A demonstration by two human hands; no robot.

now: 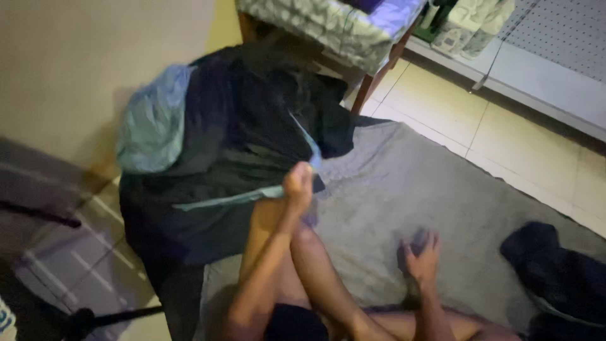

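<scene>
holding a pale strip point(240, 197) pinched shut, the left hand point(298, 183) is at the rug's point(404, 183) far-left edge, strip running left over dark clothes point(252, 120), while the right hand point(421, 256) rests spread mid-rug, farther away.

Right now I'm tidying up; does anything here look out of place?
Yes: a heap of dark clothes sits crumpled on the grey blanket, unfolded, and another dark garment lies apart at its right edge.
</scene>
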